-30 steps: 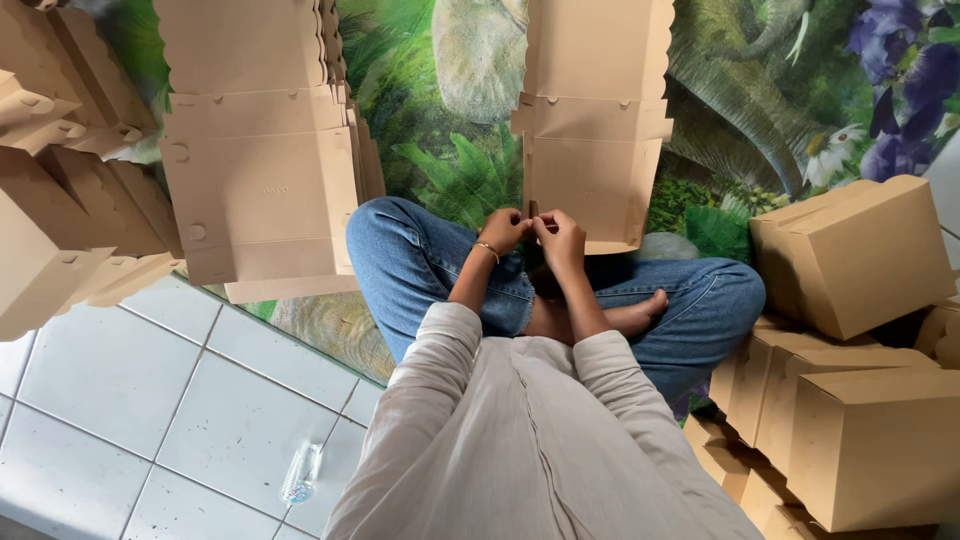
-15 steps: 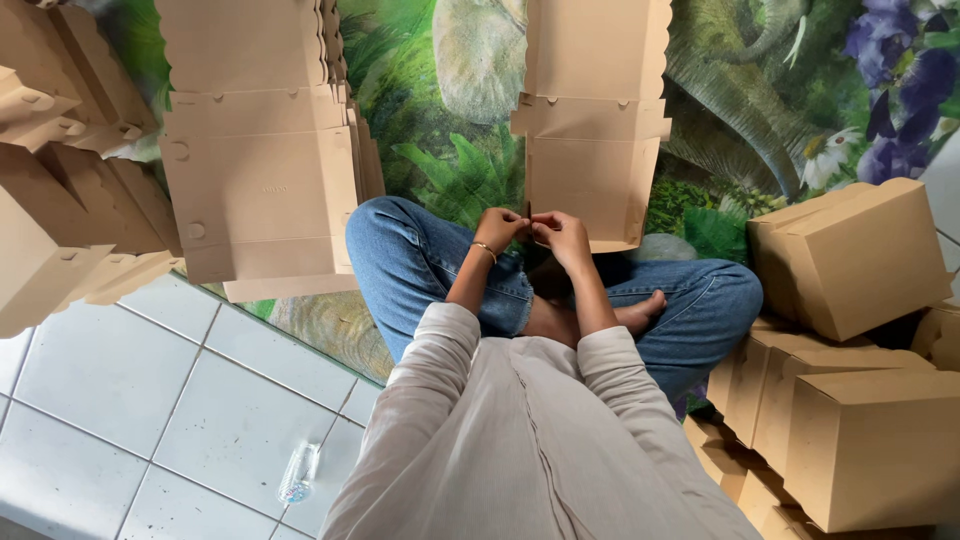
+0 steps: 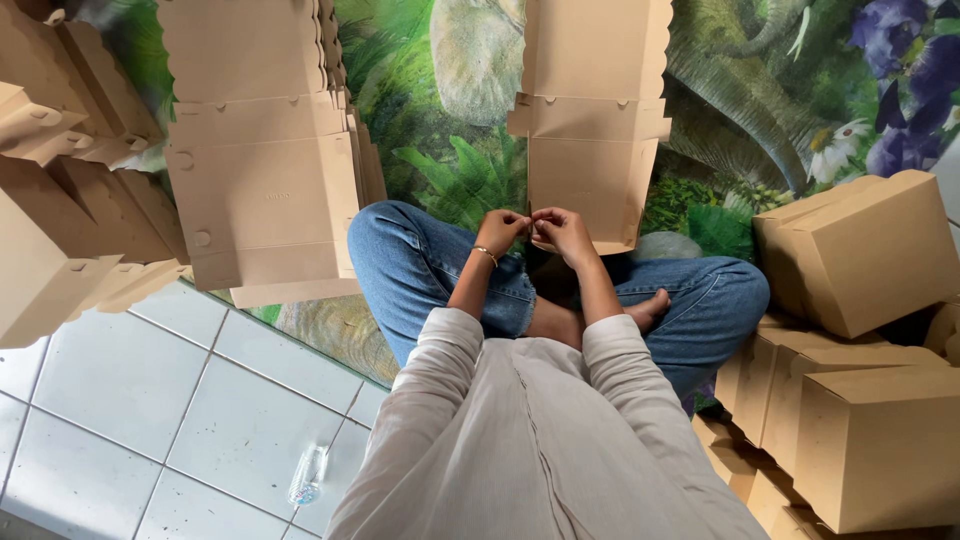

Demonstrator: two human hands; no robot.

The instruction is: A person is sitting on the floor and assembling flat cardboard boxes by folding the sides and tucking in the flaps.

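Your left hand (image 3: pixel 503 229) and right hand (image 3: pixel 562 228) are both pinched shut on the near edge of the flat cardboard box (image 3: pixel 592 150) over your knees, so yanking unevenly could probably tear that flap.

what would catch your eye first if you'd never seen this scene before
The bright jungle-print mat fills the top, green leaves with purple flowers at the right. Flat cardboard blanks lie on it at the left and centre, and folded boxes stack at the right. In the middle a person sits cross-legged in jeans, left hand and right hand pinched together just above the lap; what they hold is too small to tell.
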